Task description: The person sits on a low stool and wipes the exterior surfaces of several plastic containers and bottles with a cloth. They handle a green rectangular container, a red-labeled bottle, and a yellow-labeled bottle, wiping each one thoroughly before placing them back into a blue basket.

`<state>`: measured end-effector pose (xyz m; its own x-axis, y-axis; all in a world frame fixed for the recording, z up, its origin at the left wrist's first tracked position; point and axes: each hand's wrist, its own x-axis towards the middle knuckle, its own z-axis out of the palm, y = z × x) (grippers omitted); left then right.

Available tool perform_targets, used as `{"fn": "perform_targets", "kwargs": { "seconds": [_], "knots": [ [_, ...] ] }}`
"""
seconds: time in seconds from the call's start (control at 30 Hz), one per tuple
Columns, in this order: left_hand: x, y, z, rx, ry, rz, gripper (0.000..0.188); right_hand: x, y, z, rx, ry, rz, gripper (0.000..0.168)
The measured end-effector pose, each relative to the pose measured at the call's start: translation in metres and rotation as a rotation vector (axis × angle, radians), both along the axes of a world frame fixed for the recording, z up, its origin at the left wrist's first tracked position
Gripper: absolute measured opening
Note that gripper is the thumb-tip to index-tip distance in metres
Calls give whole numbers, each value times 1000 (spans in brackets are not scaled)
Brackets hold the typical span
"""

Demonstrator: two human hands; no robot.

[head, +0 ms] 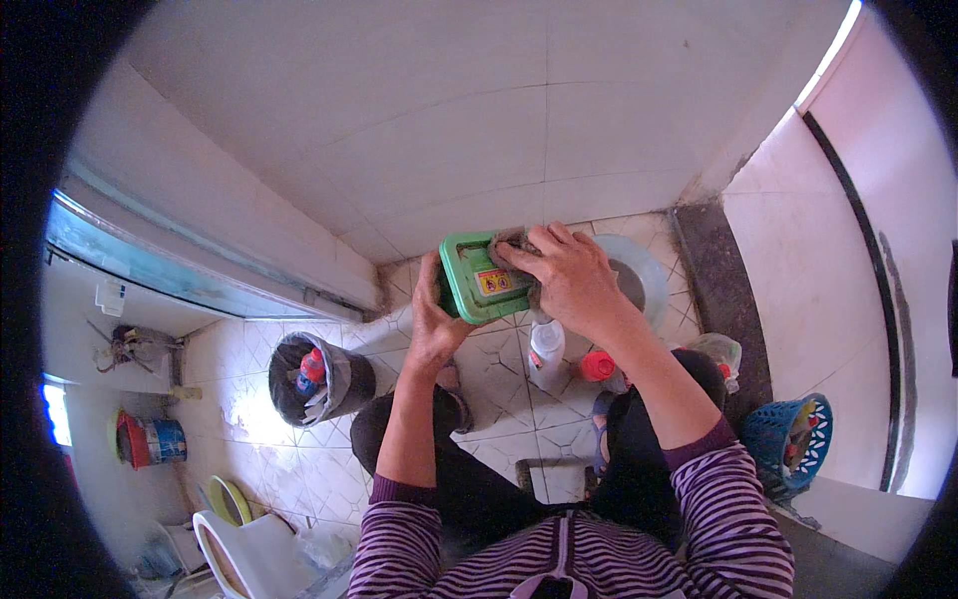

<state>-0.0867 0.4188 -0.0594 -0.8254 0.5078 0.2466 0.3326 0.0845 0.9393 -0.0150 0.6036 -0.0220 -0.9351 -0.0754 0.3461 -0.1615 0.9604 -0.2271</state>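
A green plastic box point(468, 288) with a recessed top and a yellow-and-red warning sticker is held up in front of me. My left hand point(432, 318) grips its left side and lower corner. My right hand point(572, 273) presses a greyish-brown cloth point(510, 245) against the box's upper right part. Part of the cloth hangs below my right palm. Behind my right hand, a pale basin point(650, 258) on the floor is partly hidden. Below the box a white plastic bottle point(547, 346) stands near a red-capped container point(596, 366).
A lined black waste bin point(352, 385) with a red-and-blue bottle point(311, 367) inside stands at left. By the dark sill point(722, 277) lie a clear plastic bottle point(715, 350) and a blue basket point(778, 438) at right. A tiled wall point(479, 135) rises ahead.
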Motion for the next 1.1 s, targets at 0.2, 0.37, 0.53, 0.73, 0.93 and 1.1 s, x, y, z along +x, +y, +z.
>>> {"fn": "perform_targets", "kwargs": {
  "seconds": [0.2, 0.37, 0.53, 0.73, 0.93, 1.1],
  "knots": [
    [-1, 4, 1, -82, 66, -128, 80, 3, -8, 5, -49, -3, 140, 54],
    [0, -1, 10, -101, 67, -148, 83, 5, -7, 6, 49, 7, 113, 54],
    [0, -3, 7, -83, -45, -99, 87, 7, -10, 9, 73, 23, 60, 54],
    [1, -3, 9, 5, -207, -107, 87, 6, -12, 5, -20, 49, 84, 54],
    [-5, 0, 7, -126, -206, -135, 84, 0, -8, 7, -116, 39, 215, 52],
    [-5, -7, 5, -53, -265, -111, 54, 9, -13, 21, -101, -59, 319, 55]
  ]
}}
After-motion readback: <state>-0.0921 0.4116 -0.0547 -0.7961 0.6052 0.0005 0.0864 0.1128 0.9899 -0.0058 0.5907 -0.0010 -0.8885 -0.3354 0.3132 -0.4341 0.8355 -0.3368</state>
